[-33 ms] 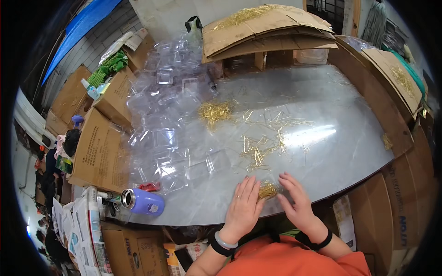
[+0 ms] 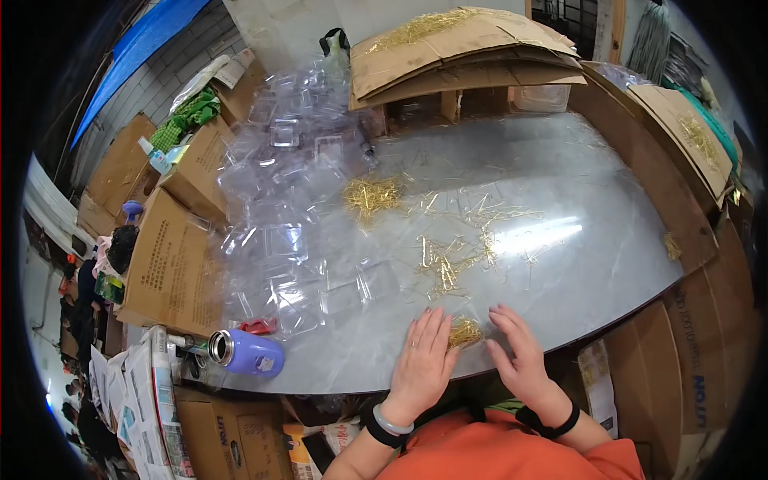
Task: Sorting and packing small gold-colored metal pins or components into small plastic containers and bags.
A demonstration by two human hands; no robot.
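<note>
Head view: L hand (image 2: 422, 360) lies flat on the near edge of the bench (image 2: 592, 288), fingers straight & together, not clenched, w/ a ring on one finger; its thumb side is right by a small heap of gold pins (image 2: 464, 330), can't tell if touching. R hand (image 2: 520, 356) is on the other side of the heap, fingers spread & loose, thumb toward it, grasping nothing visible. So the heap sits btwn the 2 hands, close to the person's body; can't tell if it's in a clear box. Light bracelet (image 2: 392, 419) + dark band on L wrist, dark band (image 2: 560, 420) on R. Just beyond the hands: loose pins (image 2: 444, 264) scattered mid-bench; bigger pin pile (image 2: 373, 198) farther back, to the L. Lots of clear plastic boxes (image 2: 288, 240) cover the L part, next to cardboard boxes (image 2: 172, 268). Purple bottle (image 2: 258, 358), no cap on, lies tilted near the front L corner, w/ a red item (image 2: 258, 326) just behind it. At back, cardboard sheets (image 2: 472, 56) carry more pins on top.
</note>
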